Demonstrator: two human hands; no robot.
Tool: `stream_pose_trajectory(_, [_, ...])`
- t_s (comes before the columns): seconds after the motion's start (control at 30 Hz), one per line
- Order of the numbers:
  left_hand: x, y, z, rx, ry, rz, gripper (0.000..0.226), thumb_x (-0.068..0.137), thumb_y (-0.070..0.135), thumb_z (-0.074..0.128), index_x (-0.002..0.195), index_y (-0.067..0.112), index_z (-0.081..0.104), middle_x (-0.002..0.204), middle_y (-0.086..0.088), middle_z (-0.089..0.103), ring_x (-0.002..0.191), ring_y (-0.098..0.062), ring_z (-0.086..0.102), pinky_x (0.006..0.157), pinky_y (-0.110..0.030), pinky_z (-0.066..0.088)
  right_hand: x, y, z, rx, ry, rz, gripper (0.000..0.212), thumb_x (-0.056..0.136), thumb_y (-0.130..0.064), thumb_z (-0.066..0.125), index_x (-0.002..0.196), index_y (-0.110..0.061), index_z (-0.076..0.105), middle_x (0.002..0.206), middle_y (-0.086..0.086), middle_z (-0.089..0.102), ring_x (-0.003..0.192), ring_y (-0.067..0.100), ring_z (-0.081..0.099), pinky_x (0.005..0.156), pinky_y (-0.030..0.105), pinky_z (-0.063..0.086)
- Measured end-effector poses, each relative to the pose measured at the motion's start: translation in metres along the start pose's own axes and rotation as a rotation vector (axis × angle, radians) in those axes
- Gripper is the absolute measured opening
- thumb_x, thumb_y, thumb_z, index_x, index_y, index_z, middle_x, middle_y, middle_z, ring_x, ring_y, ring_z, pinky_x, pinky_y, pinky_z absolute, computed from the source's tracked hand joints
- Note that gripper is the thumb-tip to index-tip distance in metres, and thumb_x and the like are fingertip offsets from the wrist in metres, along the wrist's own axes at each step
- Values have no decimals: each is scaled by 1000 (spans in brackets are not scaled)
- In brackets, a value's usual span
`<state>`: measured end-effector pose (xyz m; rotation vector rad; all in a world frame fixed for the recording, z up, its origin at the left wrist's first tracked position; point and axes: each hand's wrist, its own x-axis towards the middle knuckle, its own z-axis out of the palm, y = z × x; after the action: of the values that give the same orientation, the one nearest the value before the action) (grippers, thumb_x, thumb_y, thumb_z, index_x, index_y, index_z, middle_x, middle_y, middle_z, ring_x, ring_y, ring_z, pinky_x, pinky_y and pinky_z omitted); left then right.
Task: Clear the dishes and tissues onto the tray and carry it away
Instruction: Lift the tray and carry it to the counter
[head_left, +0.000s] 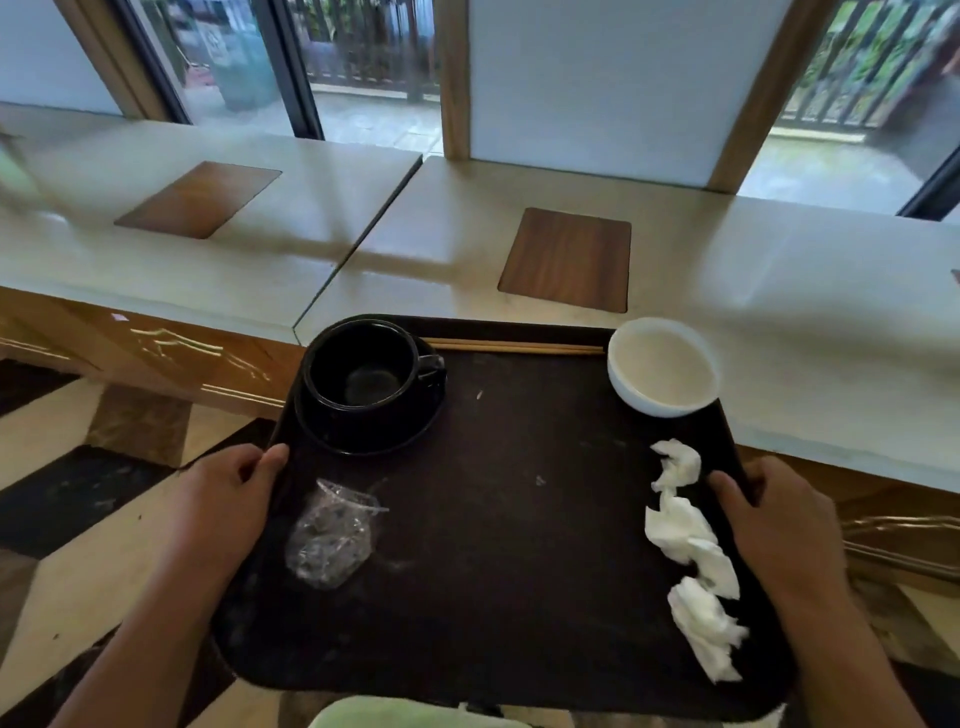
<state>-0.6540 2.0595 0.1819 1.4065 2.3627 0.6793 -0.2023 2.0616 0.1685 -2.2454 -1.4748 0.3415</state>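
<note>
Dark tray (519, 519) loaded, far edge over the counter (779, 291), near part out over the floor; clasped at its side rims by left hand (228, 493) and right hand (774, 514). Best kept level: white bowl (662, 366) near the corner, black cup (363, 371), tissues (691, 551) loose.

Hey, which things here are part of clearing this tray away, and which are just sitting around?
Part of the job: tray, held by left hand and right hand; black cup on its saucer; white bowl; chopsticks; tissues; crumpled plastic wrapper.

Just there: counter; wooden inlays.
</note>
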Motion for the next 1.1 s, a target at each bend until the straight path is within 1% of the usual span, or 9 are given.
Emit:
stream_pose_trajectory(0.13, [60,28,29,22,2,64,39,96,35,57,68,10,68,56,5,54,55,-5,43,57,-36,31,54,-9,15,-8,38,20,21,92,-27,65,86,-8,60,67,0,55,57,5,45,51,23,30])
stream_pose_trajectory(0.23, [112,48,55,15,-2,121,39,96,32,57,67,9,67,56,4,55,54,-5,43,58,-35,31,98,-21,30,-28,65,27,20,92,-28,65,83,-10,60,65,1,56,56,7,46,51,22,29])
stream_pose_trajectory(0.3, [152,60,74,-19,-17,153,39,96,32,57,65,11,66,58,1,60,56,-10,49,59,-36,35,130,-32,42,-20,74,52,21,92,-27,65,83,-9,60,65,2,57,55,9,47,51,22,30])
stream_pose_trajectory(0.4, [209,81,99,-53,-32,196,43,96,33,56,61,8,61,54,-5,59,55,-24,56,56,-37,41,173,-45,60,-11,127,100,21,92,-27,65,84,-9,60,66,4,57,57,23,49,58,31,36])
stream_pose_trajectory(0.47, [242,96,112,-26,-26,224,47,96,33,56,59,5,56,50,-8,55,51,-26,54,53,-36,40,198,-50,72,-1,136,147,21,93,-26,65,88,-6,62,70,5,58,62,24,50,64,33,38])
stream_pose_trajectory(0.57, [279,118,137,-21,-34,267,47,97,32,57,59,4,55,48,-8,54,50,-27,53,53,-38,43,232,-54,82,-1,140,181,21,93,-25,65,89,-5,63,70,5,58,63,25,51,66,34,38])
stream_pose_trajectory(0.9, [340,168,223,-27,-116,249,44,98,35,55,63,9,62,51,-4,58,51,-24,57,54,-38,48,334,-28,111,-18,98,249,21,94,-28,61,92,-7,62,73,9,65,64,28,55,65,35,41])
stream_pose_trajectory(1.0, [352,180,245,-5,-102,232,43,97,35,55,64,8,62,52,-5,59,52,-24,57,56,-38,48,361,-16,128,-16,81,276,21,94,-28,62,90,-8,61,67,4,58,63,28,54,65,34,40])
stream_pose_trajectory(1.1, [364,184,270,18,-109,209,44,98,36,54,66,7,63,53,-6,60,53,-27,58,55,-40,48,384,-3,145,-22,74,288,20,93,-26,62,88,-7,59,66,5,57,61,28,52,64,34,38])
